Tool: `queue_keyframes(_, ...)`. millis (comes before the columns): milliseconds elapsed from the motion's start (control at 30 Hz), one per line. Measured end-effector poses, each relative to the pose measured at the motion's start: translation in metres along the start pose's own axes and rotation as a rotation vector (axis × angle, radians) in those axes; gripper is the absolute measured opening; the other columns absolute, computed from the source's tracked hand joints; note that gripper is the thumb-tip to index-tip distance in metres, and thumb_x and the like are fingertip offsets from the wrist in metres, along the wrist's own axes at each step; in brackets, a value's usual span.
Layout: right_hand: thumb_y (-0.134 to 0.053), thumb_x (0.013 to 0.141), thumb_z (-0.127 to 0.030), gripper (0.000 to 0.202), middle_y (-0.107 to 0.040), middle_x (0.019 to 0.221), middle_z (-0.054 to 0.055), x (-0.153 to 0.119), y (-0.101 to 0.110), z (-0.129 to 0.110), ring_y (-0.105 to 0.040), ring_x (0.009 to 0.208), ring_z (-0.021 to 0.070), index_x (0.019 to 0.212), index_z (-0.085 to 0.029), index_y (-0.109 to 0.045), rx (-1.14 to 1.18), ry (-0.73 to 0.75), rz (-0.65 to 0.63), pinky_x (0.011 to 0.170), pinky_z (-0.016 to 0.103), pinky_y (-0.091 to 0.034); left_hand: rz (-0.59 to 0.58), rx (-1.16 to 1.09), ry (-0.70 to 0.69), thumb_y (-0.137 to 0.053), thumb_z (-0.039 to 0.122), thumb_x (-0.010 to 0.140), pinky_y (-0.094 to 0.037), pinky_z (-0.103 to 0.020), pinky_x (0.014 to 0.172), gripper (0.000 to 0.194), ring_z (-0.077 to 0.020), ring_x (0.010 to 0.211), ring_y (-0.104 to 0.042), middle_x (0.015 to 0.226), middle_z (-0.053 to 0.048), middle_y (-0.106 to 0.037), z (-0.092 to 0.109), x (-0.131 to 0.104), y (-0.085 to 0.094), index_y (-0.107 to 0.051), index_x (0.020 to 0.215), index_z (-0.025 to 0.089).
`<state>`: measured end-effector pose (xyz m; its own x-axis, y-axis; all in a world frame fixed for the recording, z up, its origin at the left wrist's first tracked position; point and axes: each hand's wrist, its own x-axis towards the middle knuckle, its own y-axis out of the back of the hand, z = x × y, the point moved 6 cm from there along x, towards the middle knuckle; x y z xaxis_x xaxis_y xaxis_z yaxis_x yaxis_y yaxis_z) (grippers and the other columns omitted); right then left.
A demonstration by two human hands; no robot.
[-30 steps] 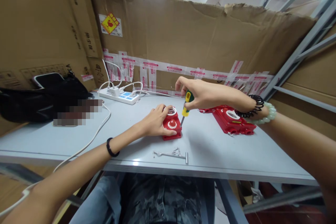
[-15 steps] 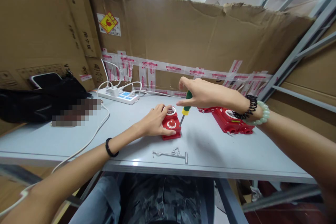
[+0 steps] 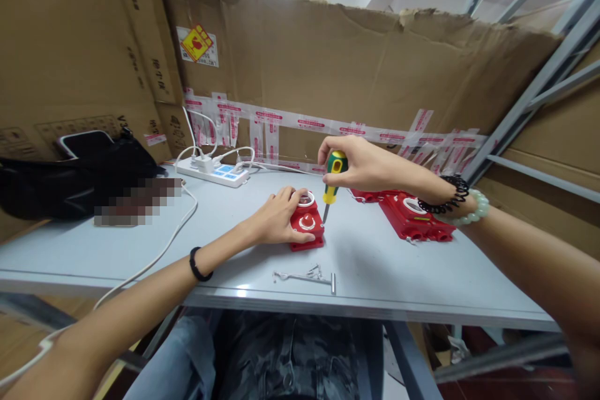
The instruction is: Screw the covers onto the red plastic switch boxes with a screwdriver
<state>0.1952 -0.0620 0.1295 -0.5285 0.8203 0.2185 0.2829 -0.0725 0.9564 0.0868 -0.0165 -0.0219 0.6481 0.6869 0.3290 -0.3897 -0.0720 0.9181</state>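
Observation:
My left hand (image 3: 281,217) grips the left side of a small red box (image 3: 307,238) with a round white-ringed window and a red knob, its fingers over the top and thumb along the front. The fingers of my right hand (image 3: 359,159) are wrapped round the green and yellow handle of a screwdriver (image 3: 335,172). That tool leans slightly, its tip at the right edge of the box top, by a small screw. A metal T-shaped tool (image 3: 312,279) lies in front of the box, with several small screws (image 3: 315,270) beside it.
More red boxes (image 3: 407,219) sit to the right, partly behind my right wrist. A white power strip (image 3: 213,172) with cables stands at the back left, near a black bag (image 3: 79,175). Cardboard (image 3: 328,62) walls the back of the table (image 3: 225,275); metal shelving rises at the right.
The fingers of my right hand have curled further round the screwdriver, and its handle has turned, showing more yellow. My left hand and the red box stay in place.

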Motion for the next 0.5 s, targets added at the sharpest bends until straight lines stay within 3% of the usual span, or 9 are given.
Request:
queue_keyframes(167, -0.059, 0.066, -0.013, 0.017, -0.051, 0.069, -0.002, -0.005, 0.017, -0.002, -0.041, 0.059, 0.0093, 0.082, -0.016, -0.053, 0.094, 0.029, 0.230, 0.054, 0.024, -0.034, 0.010, 0.013, 0.001, -0.059, 0.070, 0.067, -0.041, -0.050, 0.090, 0.090, -0.0334, 0.110, -0.047, 0.119, -0.015, -0.046, -0.001, 0.000, -0.001, -0.029, 0.135, 0.018)
queue_keyframes(267, -0.056, 0.064, -0.013, 0.015, -0.050, 0.065, -0.003, -0.013, 0.012, 0.002, -0.041, 0.058, 0.0092, 0.077, -0.017, -0.050, 0.100, 0.030, 0.354, 0.053, 0.023, -0.033, 0.012, 0.020, -0.002, -0.059, 0.070, 0.067, -0.041, -0.049, 0.090, 0.091, -0.0339, 0.110, -0.047, 0.119, -0.015, -0.046, -0.001, 0.000, -0.001, -0.030, 0.135, 0.018)
queue_keyframes(333, -0.052, 0.064, -0.012, 0.015, -0.050, 0.063, -0.003, -0.015, -0.006, 0.012, -0.043, 0.055, 0.0090, 0.078, -0.018, -0.050, 0.145, -0.035, 0.307, 0.052, 0.022, -0.032, 0.013, 0.018, -0.003, -0.059, 0.069, 0.067, -0.041, -0.050, 0.089, 0.090, -0.0342, 0.109, -0.048, 0.119, -0.015, -0.046, 0.000, 0.000, 0.000, -0.030, 0.135, 0.018)
queue_keyframes(433, -0.045, 0.067, -0.011, 0.019, -0.051, 0.054, -0.004, -0.016, -0.053, 0.034, -0.044, 0.046, 0.0086, 0.083, -0.017, -0.053, 0.237, -0.200, 0.044, 0.048, 0.022, -0.030, 0.009, 0.007, -0.003, -0.061, 0.067, 0.067, -0.041, -0.052, 0.089, 0.090, -0.0347, 0.109, -0.048, 0.119, -0.015, -0.046, 0.000, 0.000, -0.001, -0.031, 0.135, 0.017)
queue_keyframes(500, -0.044, 0.073, -0.018, 0.012, -0.050, 0.053, -0.003, -0.016, -0.077, 0.043, -0.042, 0.047, 0.0088, 0.076, -0.016, -0.056, 0.158, -0.204, -0.049, 0.049, 0.023, -0.029, 0.008, 0.001, -0.001, -0.062, 0.066, 0.066, -0.040, -0.053, 0.090, 0.089, -0.0350, 0.110, -0.047, 0.120, -0.015, -0.045, -0.001, 0.000, -0.001, -0.031, 0.135, 0.017)
